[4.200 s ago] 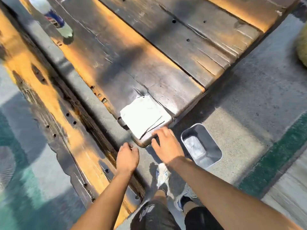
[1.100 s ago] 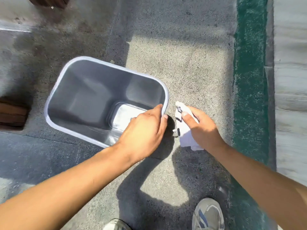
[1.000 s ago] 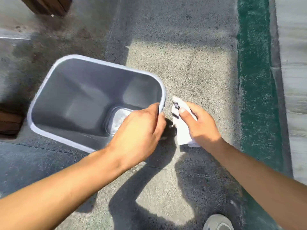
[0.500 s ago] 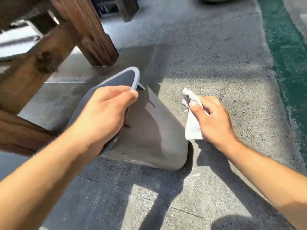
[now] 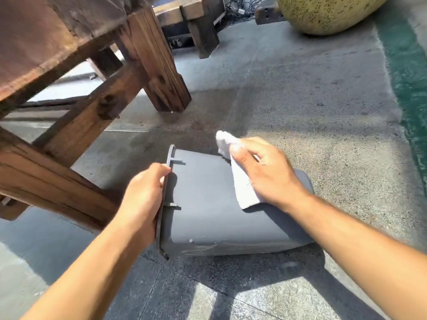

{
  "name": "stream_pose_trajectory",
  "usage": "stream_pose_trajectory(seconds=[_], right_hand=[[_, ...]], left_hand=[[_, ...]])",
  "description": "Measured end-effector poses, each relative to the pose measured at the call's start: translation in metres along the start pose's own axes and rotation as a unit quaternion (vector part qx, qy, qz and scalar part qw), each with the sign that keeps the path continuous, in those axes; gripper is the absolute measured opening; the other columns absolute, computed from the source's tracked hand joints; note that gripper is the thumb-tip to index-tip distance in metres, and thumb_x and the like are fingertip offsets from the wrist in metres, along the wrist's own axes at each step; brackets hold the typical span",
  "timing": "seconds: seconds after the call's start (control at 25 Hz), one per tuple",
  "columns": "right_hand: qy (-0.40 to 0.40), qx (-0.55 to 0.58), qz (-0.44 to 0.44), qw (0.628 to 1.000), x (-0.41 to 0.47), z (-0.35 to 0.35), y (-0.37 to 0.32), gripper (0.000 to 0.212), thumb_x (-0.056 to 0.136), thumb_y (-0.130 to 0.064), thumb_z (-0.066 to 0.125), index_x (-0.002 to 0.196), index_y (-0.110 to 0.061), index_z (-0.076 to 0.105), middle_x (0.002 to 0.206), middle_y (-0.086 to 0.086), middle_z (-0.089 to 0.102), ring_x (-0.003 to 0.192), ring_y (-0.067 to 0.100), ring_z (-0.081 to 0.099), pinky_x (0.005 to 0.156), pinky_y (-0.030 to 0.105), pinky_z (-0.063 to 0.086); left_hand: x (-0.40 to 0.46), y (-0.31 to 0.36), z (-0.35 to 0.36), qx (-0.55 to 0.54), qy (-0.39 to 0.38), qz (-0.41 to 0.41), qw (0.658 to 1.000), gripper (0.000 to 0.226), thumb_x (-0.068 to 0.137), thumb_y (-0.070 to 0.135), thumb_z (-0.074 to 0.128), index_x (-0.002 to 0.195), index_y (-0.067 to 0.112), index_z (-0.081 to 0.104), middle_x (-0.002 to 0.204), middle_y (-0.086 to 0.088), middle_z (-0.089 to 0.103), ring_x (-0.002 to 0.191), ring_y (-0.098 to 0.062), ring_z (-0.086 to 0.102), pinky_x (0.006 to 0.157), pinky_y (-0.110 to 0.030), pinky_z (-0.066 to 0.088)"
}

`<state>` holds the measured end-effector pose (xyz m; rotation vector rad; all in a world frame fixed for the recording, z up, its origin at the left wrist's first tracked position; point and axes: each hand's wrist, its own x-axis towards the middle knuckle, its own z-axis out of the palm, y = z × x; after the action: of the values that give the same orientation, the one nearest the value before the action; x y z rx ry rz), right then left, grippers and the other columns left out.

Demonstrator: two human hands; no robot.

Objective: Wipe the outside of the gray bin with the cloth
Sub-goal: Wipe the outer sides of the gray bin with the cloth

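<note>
The gray bin [image 5: 208, 213] lies on its side on the concrete floor, its open mouth turned left and its broad outer wall facing up. My left hand [image 5: 143, 199] grips the bin's rim at the left edge. My right hand [image 5: 268, 172] presses a white cloth [image 5: 242, 188] flat against the upper right part of that outer wall. The cloth sticks out past my fingers at the far end and toward me. The bin's inside is hidden.
A heavy wooden table with thick legs [image 5: 159, 65] and cross braces stands close on the left. A large round yellowish stone [image 5: 328, 12] sits far right. A green painted strip [image 5: 411, 65] runs along the right. Cables lie beyond another wooden bench [image 5: 191, 17].
The bin has gone from upright to lying on its side, rim in my left hand. My right hand has brought the cloth from beside the bin onto its outer wall.
</note>
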<state>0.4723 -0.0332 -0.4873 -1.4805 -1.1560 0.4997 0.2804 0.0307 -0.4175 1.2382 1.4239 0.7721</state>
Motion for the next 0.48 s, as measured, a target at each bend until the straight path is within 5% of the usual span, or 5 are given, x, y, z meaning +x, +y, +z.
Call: stream_pose_trajectory(seconds=[0.16, 0.24, 0.32, 0.48], right_hand=[[-0.116, -0.199, -0.043, 0.972, -0.004, 0.048, -0.035, 0.050, 0.104, -0.057, 0.024, 0.151, -0.047, 0.035, 0.151, -0.004, 0.049, 0.142, 0.020, 0.040, 0.117, 0.046, 0.030], [-0.133, -0.297, -0.012, 0.946, -0.008, 0.057, -0.037, 0.054, 0.103, -0.057, 0.016, 0.155, -0.047, 0.019, 0.162, -0.001, 0.032, 0.150, 0.027, 0.024, 0.122, 0.052, 0.016], [-0.132, -0.315, 0.028, 0.939, -0.013, 0.042, -0.023, 0.055, 0.103, -0.055, 0.016, 0.157, -0.045, 0.014, 0.164, -0.002, 0.027, 0.151, 0.026, 0.019, 0.124, 0.049, 0.010], [-0.111, -0.366, 0.120, 0.916, -0.020, -0.008, 0.025, 0.049, 0.102, -0.055, 0.018, 0.150, -0.046, 0.024, 0.156, -0.005, 0.035, 0.144, 0.024, 0.029, 0.121, 0.047, 0.020]], left_hand=[[0.008, 0.003, 0.009, -0.063, -0.098, -0.058, 0.992, 0.052, 0.091, 0.060, 0.054, 0.100, 0.017, 0.080, 0.095, -0.010, 0.082, 0.097, -0.033, 0.075, 0.080, -0.041, 0.058], [0.007, 0.007, 0.013, -0.046, -0.099, -0.088, 0.990, 0.068, 0.088, 0.073, 0.049, 0.107, 0.013, 0.077, 0.094, -0.015, 0.081, 0.086, -0.031, 0.078, 0.078, -0.042, 0.062], [0.009, 0.008, 0.010, -0.027, -0.047, -0.062, 0.997, 0.061, 0.093, 0.066, 0.048, 0.095, 0.010, 0.073, 0.065, -0.004, 0.079, 0.056, -0.018, 0.076, 0.051, -0.025, 0.059], [0.006, 0.007, 0.005, -0.056, -0.036, -0.068, 0.995, 0.047, 0.100, 0.051, 0.050, 0.088, 0.010, 0.071, 0.055, -0.007, 0.074, 0.042, -0.020, 0.070, 0.036, -0.029, 0.053]])
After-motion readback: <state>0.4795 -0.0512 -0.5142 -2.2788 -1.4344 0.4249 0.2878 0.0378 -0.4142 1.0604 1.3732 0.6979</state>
